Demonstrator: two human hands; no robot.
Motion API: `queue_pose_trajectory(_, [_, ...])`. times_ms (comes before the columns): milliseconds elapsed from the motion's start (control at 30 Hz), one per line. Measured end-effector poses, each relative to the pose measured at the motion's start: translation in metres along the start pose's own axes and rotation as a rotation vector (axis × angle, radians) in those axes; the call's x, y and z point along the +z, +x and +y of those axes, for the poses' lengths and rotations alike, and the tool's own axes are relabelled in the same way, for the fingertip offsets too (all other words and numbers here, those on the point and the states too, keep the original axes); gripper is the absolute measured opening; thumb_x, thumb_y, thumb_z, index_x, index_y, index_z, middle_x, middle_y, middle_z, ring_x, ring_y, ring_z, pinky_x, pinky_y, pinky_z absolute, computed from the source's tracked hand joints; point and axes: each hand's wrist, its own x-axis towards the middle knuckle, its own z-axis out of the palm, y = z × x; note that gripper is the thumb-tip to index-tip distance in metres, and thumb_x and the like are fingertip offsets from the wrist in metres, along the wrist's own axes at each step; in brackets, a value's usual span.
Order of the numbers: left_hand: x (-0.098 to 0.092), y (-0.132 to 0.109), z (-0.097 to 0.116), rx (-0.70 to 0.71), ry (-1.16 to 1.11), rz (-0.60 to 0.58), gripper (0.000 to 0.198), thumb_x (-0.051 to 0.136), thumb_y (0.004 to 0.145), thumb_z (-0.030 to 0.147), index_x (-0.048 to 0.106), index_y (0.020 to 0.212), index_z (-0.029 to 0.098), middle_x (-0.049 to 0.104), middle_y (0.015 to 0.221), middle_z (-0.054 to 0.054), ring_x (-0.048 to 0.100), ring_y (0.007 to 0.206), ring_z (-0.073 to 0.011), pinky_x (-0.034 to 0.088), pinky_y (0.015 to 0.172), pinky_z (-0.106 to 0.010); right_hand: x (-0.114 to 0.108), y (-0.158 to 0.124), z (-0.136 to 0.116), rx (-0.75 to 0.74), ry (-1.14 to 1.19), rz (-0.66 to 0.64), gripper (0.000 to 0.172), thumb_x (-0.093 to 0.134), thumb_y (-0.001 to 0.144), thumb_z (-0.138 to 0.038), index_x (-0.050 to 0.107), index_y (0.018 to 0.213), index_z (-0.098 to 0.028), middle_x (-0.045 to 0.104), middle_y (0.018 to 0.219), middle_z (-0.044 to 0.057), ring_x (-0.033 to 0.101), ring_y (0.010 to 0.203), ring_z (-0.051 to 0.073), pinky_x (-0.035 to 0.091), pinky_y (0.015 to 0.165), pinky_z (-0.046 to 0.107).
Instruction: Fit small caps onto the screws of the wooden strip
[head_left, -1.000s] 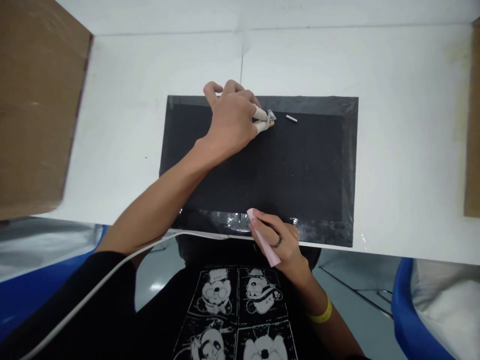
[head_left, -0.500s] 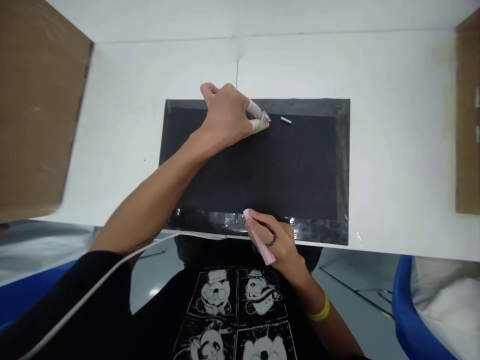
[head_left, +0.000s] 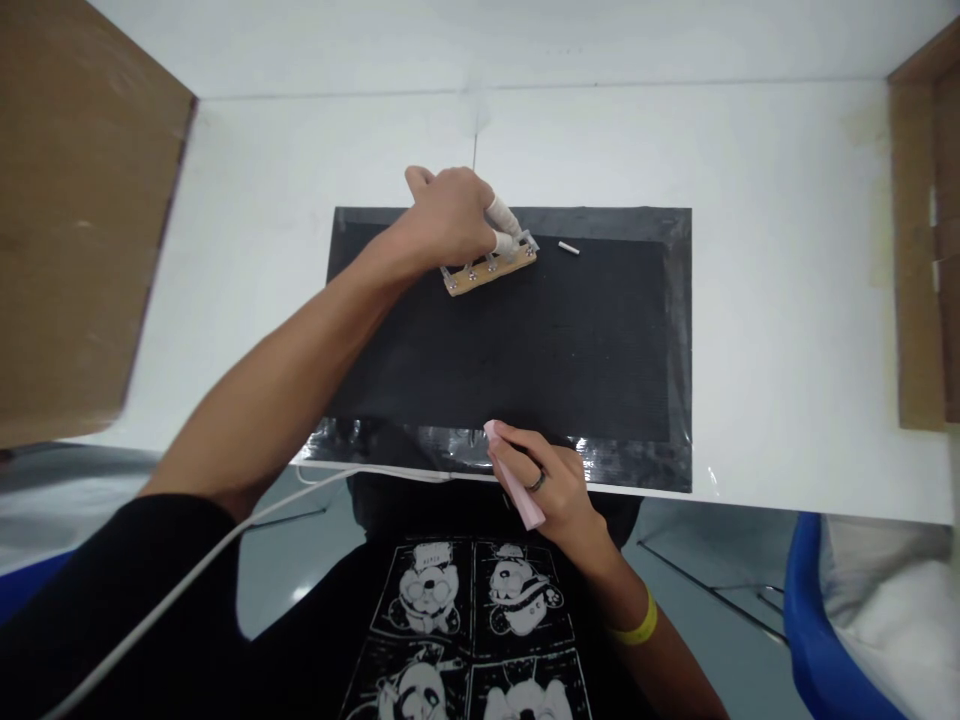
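My left hand [head_left: 455, 215] reaches over the upper part of a black mat [head_left: 600, 340], its thumb and a finger wrapped in white covers. Those fingertips pinch a clear piece at the right end of a narrow wooden strip [head_left: 491, 272], which carries a row of metal screws and clear fittings. The strip lies tilted, its right end higher in view; part of it is hidden behind the hand. Near the mat's front edge, my right hand [head_left: 551, 487] is closed around a pink, flat-sided stick-like object [head_left: 517, 488]. A short white stick [head_left: 568, 248] lies right of the strip.
The mat lies on a white table [head_left: 787, 300]. Brown cardboard walls [head_left: 82, 230] stand at the left and right [head_left: 919, 270]. A white cable [head_left: 187, 590] runs across my left arm's side to the table edge. A blue chair [head_left: 814, 610] is at lower right.
The wooden strip has turned into view, now showing its face with the row of screws. My left hand has shifted only slightly; my right hand keeps the pink object in nearly the same place.
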Motion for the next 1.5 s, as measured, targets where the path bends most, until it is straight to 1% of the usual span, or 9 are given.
queue_pose_trajectory(100, [-0.009, 0.004, 0.005, -0.079, -0.014, -0.039, 0.017, 0.077, 0.081, 0.028, 0.084, 0.095, 0.022, 0.081, 0.096, -0.002, 0.062, 0.093, -0.0216, 0.022, 0.114, -0.062, 0.0, 0.001, 0.0, 0.003, -0.013, -0.002, 0.035, 0.062, 0.095, -0.003, 0.057, 0.128, -0.014, 0.073, 0.12, 0.015, 0.075, 0.094, 0.017, 0.06, 0.065, 0.023])
queue_pose_trajectory(200, [-0.018, 0.008, 0.004, -0.056, -0.063, -0.074, 0.017, 0.079, 0.08, 0.029, 0.084, 0.096, 0.023, 0.081, 0.101, 0.0, 0.064, 0.103, -0.0238, 0.014, 0.119, -0.067, 0.0, 0.001, 0.0, 0.004, -0.021, -0.002, 0.034, 0.062, 0.095, -0.003, 0.058, 0.128, -0.015, 0.073, 0.119, 0.014, 0.075, 0.091, 0.016, 0.061, 0.066, 0.023])
queue_pose_trajectory(333, [-0.025, 0.019, -0.01, 0.031, -0.186, -0.209, 0.027, 0.08, 0.077, 0.025, 0.082, 0.103, 0.021, 0.081, 0.106, -0.002, 0.068, 0.101, -0.0199, 0.044, 0.11, -0.046, 0.0, 0.0, 0.0, 0.006, -0.014, -0.017, 0.033, 0.065, 0.094, -0.003, 0.06, 0.125, -0.012, 0.073, 0.119, 0.015, 0.075, 0.094, 0.017, 0.061, 0.069, 0.023])
queue_pose_trajectory(433, [-0.027, 0.029, -0.025, 0.122, -0.317, -0.336, 0.033, 0.081, 0.074, 0.034, 0.082, 0.103, 0.017, 0.08, 0.106, -0.003, 0.069, 0.1, -0.0189, 0.054, 0.099, -0.039, 0.001, -0.001, 0.0, 0.008, -0.016, -0.026, 0.035, 0.066, 0.094, -0.002, 0.06, 0.126, -0.012, 0.073, 0.12, 0.016, 0.075, 0.096, 0.018, 0.061, 0.069, 0.024])
queue_pose_trajectory(567, [-0.026, 0.038, -0.037, 0.135, -0.325, -0.349, 0.05, 0.084, 0.068, 0.051, 0.081, 0.105, 0.017, 0.078, 0.106, -0.003, 0.069, 0.1, -0.0199, 0.054, 0.1, -0.042, 0.002, -0.002, 0.001, 0.025, -0.007, -0.04, 0.04, 0.067, 0.092, 0.0, 0.06, 0.13, -0.012, 0.071, 0.125, 0.016, 0.074, 0.102, 0.019, 0.062, 0.074, 0.024])
queue_pose_trajectory(700, [-0.022, 0.043, -0.039, 0.159, -0.344, -0.386, 0.052, 0.086, 0.065, 0.056, 0.082, 0.1, 0.018, 0.079, 0.108, -0.004, 0.067, 0.099, -0.0197, 0.052, 0.102, -0.041, 0.002, -0.003, 0.0, 0.035, -0.011, -0.025, 0.04, 0.067, 0.091, 0.0, 0.06, 0.129, -0.012, 0.072, 0.123, 0.016, 0.074, 0.103, 0.019, 0.062, 0.075, 0.025])
queue_pose_trajectory(1033, [-0.014, 0.05, -0.041, 0.181, -0.383, -0.477, 0.046, 0.085, 0.069, 0.046, 0.081, 0.103, 0.015, 0.08, 0.11, -0.004, 0.066, 0.096, -0.0183, 0.052, 0.103, -0.042, 0.004, -0.003, 0.0, 0.051, -0.035, -0.011, 0.044, 0.068, 0.09, 0.0, 0.061, 0.13, -0.014, 0.073, 0.12, 0.015, 0.075, 0.097, 0.018, 0.063, 0.076, 0.022])
queue_pose_trajectory(1200, [-0.015, 0.05, -0.039, 0.208, -0.361, -0.507, 0.041, 0.085, 0.068, 0.047, 0.083, 0.098, 0.019, 0.08, 0.098, -0.002, 0.067, 0.096, -0.0194, 0.053, 0.103, -0.041, 0.003, -0.001, 0.0, 0.057, -0.028, -0.015, 0.045, 0.068, 0.091, -0.002, 0.059, 0.133, -0.015, 0.073, 0.121, 0.015, 0.076, 0.093, 0.018, 0.065, 0.071, 0.025])
queue_pose_trajectory(1500, [-0.013, 0.048, -0.035, 0.212, -0.306, -0.495, 0.039, 0.082, 0.074, 0.044, 0.082, 0.103, 0.017, 0.08, 0.092, 0.001, 0.066, 0.085, -0.0144, 0.054, 0.099, -0.035, 0.003, -0.002, -0.001, 0.053, -0.041, -0.013, 0.041, 0.07, 0.089, -0.001, 0.062, 0.127, -0.013, 0.073, 0.12, 0.016, 0.076, 0.093, 0.018, 0.065, 0.073, 0.024])
